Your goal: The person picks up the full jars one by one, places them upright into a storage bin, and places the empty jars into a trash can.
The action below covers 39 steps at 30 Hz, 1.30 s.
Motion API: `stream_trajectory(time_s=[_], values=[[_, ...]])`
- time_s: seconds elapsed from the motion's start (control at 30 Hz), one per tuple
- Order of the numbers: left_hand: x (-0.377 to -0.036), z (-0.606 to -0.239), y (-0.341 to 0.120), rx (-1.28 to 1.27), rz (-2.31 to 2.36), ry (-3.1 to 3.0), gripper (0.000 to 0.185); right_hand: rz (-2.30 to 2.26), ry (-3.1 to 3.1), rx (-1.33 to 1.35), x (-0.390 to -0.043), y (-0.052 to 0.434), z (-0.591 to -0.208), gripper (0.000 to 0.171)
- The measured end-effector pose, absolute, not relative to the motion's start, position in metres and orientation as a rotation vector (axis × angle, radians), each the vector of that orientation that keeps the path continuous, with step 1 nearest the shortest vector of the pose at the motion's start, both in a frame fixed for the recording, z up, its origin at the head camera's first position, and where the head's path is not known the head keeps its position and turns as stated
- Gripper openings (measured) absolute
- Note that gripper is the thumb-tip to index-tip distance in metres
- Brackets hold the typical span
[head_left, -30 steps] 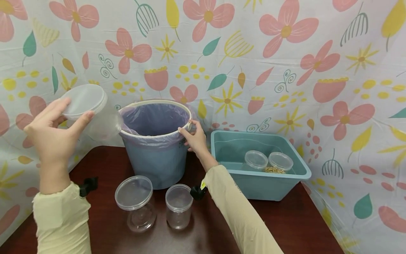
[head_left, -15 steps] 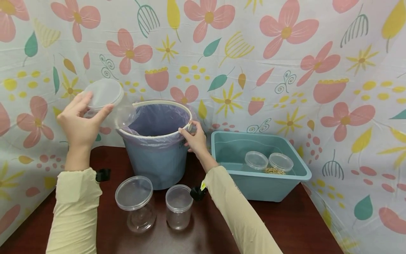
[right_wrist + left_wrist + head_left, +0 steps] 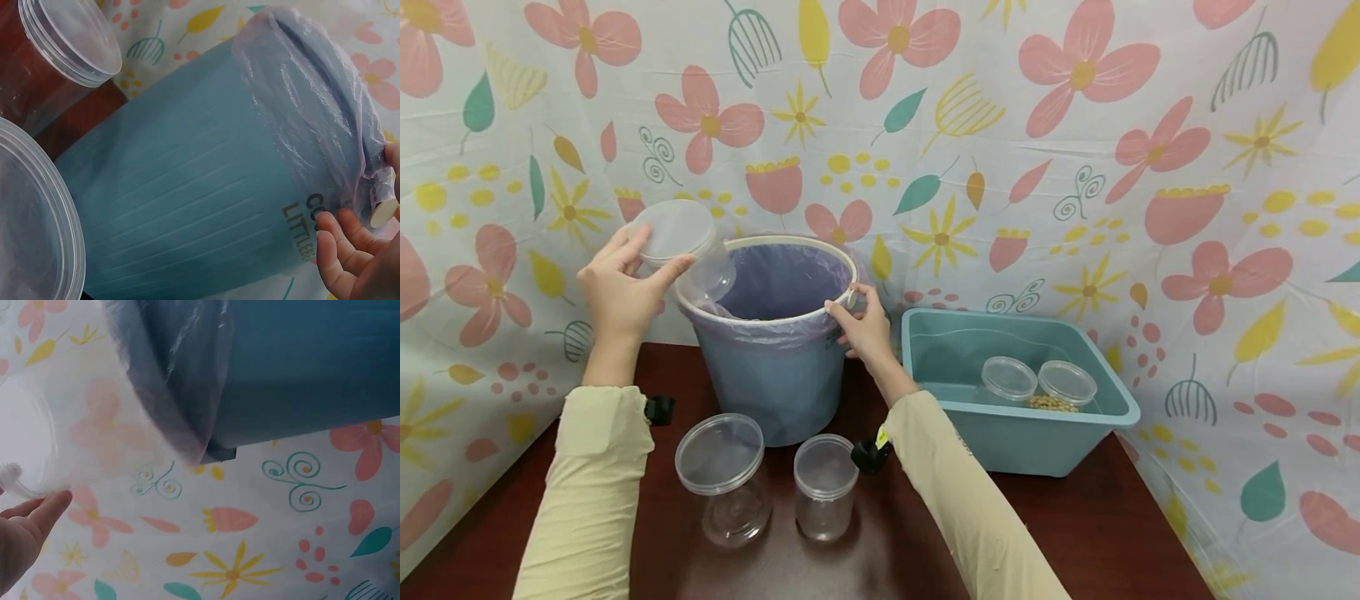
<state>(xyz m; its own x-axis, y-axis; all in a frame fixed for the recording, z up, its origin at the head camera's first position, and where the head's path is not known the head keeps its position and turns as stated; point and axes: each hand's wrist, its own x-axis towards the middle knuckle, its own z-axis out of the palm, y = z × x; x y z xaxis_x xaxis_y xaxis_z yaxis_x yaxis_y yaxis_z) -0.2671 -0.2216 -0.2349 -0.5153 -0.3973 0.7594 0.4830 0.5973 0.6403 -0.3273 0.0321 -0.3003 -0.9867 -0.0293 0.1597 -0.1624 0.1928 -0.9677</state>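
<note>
A clear, see-through jar (image 3: 694,254) with a frosted lid (image 3: 672,231) is held by its lid end in the left hand (image 3: 621,292). It tilts, base slanting down toward the mouth of a blue bucket (image 3: 767,383); whether they touch is unclear. The bucket stands near the table's back left corner, lined with a thin purplish bag (image 3: 775,335) folded over its cream-ringed rim. The right hand (image 3: 865,329) grips that rim's right side.

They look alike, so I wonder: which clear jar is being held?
The jar in the left hand, its base angled toward the lined bin. The wider jar and narrower jar stand on the table; two others sit in the tub.
</note>
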Motion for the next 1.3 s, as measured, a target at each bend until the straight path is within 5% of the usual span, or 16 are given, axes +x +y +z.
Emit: stream_trajectory(time_s=[1.07, 1.3], values=[[-0.290, -0.278, -0.216, -0.138, -0.930, -2.284, 0.064, 1.914, -2.353, 0.192, -0.327, 0.034, -0.302, 0.054], [-0.291, -0.282, -0.215, -0.137, -0.920, -2.246, 0.045, 1.911, -2.359, 0.197, -0.328, 0.033, -0.303, 0.060]])
